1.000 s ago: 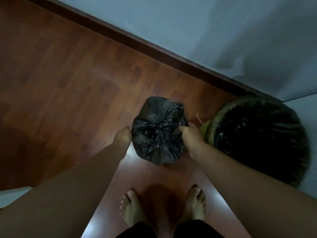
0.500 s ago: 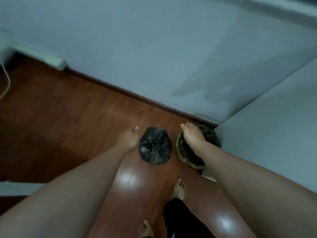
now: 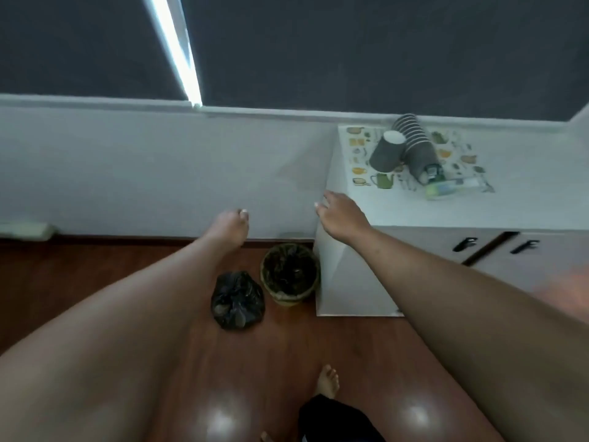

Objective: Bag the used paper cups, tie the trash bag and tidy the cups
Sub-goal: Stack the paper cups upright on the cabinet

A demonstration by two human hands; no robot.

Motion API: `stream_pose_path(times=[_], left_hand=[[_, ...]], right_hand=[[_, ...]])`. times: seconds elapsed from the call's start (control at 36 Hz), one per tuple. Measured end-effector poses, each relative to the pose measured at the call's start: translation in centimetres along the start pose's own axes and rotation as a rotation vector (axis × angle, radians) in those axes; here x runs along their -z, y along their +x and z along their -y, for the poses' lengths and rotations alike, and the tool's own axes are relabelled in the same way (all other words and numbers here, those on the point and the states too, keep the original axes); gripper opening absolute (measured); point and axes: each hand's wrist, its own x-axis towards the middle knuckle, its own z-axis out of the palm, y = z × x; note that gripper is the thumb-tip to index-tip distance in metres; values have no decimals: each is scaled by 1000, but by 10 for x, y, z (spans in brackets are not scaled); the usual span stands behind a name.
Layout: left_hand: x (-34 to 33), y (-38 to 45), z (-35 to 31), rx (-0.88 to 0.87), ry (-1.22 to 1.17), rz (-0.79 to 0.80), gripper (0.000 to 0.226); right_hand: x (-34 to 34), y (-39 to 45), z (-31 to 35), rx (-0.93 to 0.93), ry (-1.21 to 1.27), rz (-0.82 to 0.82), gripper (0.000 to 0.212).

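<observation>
Both hands are empty, the right hand (image 3: pixel 342 215) spread, the left hand (image 3: pixel 231 226) seemingly relaxed; a hasty reach could topple the stacked grey paper cups (image 3: pixel 414 148) beyond the right hand.

The tied trash bag (image 3: pixel 237 300) is shiny black. At its 2 o'clock the round bin (image 3: pixel 290 274) is yellow-green outside with a black liner inside. The floor (image 3: pixel 95 266) is red-brown wood with a dark brown strip along the wall. The wall (image 3: pixel 143 164) is pale grey-blue. The cabinet (image 3: pixel 350 282) is white with black handles (image 3: pixel 465 244). The paper cups (image 3: pixel 387 151) are dark grey with white rims. Under them the mat (image 3: pixel 360 148) is white with little green, yellow and orange pictures. The window blind (image 3: pixel 350 49) is dark grey.
</observation>
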Motion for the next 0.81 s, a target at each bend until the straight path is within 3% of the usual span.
stream_pose_path(times=[0.19,0.33,0.5,0.64,0.81], left_hand=[[-21,-9,-121,-233,-61,26,45],[-60,-14,-196,-346,23,44,44],[-103,-7,-274,-403,29,47,46],[-139,13,-317,-345,-49,9,46],[-169,28,-343,-158,-199,-3,46]], right_hand=[[80,-32,-97,-189,-10,-161,49],[122,-44,-165,-272,14,-236,54],[159,-29,-236,-322,28,-228,49],[181,12,-280,-319,92,-198,59],[188,66,-297,-275,171,-111,71]])
